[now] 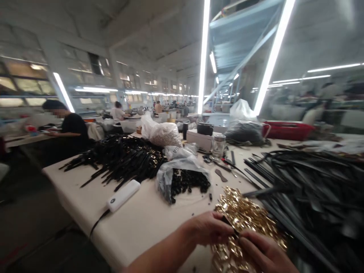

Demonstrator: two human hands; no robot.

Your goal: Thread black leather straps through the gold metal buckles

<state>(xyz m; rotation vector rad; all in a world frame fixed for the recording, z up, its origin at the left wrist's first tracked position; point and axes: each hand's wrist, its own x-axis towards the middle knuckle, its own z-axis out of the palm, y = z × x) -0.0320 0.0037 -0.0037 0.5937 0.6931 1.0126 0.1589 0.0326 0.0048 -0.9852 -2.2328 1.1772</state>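
Note:
My left hand (212, 227) pinches a short black strap (226, 220) between thumb and fingers. My right hand (261, 248) comes from the lower right, its fingertips closed at the strap's other end, almost touching the left fingers. Part of the strap is hidden by the fingers, and the detail there is slightly blurred. Below and behind both hands spreads a heap of shiny gold metal buckles (247, 210). Long black straps (313, 182) lie in a large pile to the right of the hands.
Left on the table (159, 223) lies a pile of black straps with gold fittings (127, 155). An open plastic bag of small black pieces (190, 182), a white corded device (123, 195) and a glass jar (218, 146) stand nearby. A person in black (72, 123) sits at the far left.

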